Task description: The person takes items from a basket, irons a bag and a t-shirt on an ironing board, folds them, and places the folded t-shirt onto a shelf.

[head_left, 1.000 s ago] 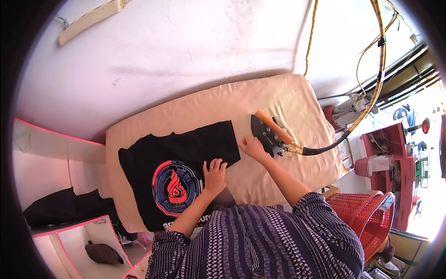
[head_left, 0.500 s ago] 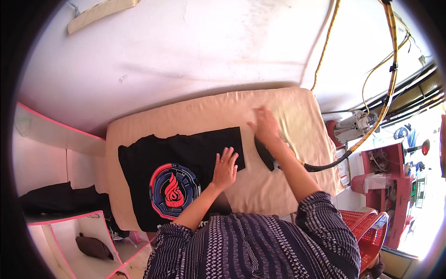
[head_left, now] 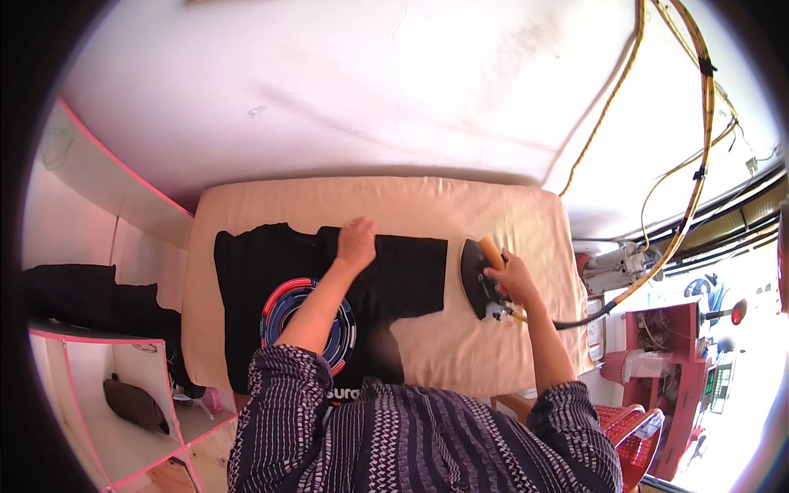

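A black T-shirt with a round red and blue print lies spread on a padded table with a beige cover. At its upper edge, near the collar, my left hand is closed with curled fingers on the cloth. My left forearm covers part of the print. To the right of the sleeve stands a dark iron with a wooden handle, its soleplate on the beige cover, apart from the shirt. My right hand grips the rear part of that handle.
A yellow-black hose runs from the iron up to the right. White pink-edged shelves with dark folded cloth stand at left. A red plastic chair is at lower right, and a white wall rises behind the table.
My left hand has left the sleeve and moved up and left to the shirt's upper edge, its fingers now curled. My right hand has come down from the cover onto the iron's handle.
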A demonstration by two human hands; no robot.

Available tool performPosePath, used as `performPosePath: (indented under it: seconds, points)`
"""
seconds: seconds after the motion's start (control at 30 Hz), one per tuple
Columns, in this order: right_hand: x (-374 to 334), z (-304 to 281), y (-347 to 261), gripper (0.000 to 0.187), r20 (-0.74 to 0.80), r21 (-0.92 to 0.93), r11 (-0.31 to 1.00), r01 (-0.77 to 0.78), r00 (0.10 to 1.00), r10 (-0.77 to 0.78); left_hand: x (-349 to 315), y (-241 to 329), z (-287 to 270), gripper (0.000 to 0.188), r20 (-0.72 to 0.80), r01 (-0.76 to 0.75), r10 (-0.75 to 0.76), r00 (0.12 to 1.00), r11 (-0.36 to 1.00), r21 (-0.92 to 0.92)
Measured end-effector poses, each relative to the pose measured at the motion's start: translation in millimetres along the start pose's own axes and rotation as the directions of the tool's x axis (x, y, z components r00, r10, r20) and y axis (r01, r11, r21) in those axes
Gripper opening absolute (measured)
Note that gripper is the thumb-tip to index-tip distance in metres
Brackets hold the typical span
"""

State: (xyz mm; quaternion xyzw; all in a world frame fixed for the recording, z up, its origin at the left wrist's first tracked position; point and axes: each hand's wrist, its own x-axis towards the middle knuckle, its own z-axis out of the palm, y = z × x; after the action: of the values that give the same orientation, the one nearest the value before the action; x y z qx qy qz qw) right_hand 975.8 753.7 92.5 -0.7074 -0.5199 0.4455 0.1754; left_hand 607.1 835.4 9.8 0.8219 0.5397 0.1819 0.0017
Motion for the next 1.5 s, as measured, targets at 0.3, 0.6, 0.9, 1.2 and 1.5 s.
performPosePath:
  seconds: [0.3, 0.6, 0.9, 1.2, 1.5]
  points:
    - [-40.1, 80.0, -33.2, 0.078, 0.033, -0.312, 0.93, 0.194, 0.981, -0.194, 23.5, -38.6, -37.2, 0.051, 0.579, 0.384, -0.355, 0.734, 0.92, 0.077]
    - [70.2, 190.4, -155.4, 0.051, 0.071, -0.513, 0.769, 0.381, 0.912, -0.404, -17.2, -85.4, -27.4, 0.035, 0.5, 0.596, -0.502, 0.706, 0.802, -0.036]
    - [29.2, 191.9, -135.8, 0.04, 0.141, -0.526, 0.769, 0.364, 0.929, -0.343, -34.6, -93.6, -19.2, 0.031, 0.447, 0.709, -0.601, 0.662, 0.695, -0.115]
    - [6.2, 103.9, -75.9, 0.036, -0.221, -0.514, 0.858, -0.008, 0.967, -0.123, -31.8, -90.0, -19.8, 0.03, 0.46, 0.705, -0.577, 0.675, 0.689, -0.169]
    - [60.7, 149.5, -123.3, 0.032, 0.273, -0.629, 0.52, 0.578, 0.791, -0.548, -41.5, -110.5, -1.6, 0.031, 0.463, 0.695, -0.537, 0.705, 0.65, -0.306]
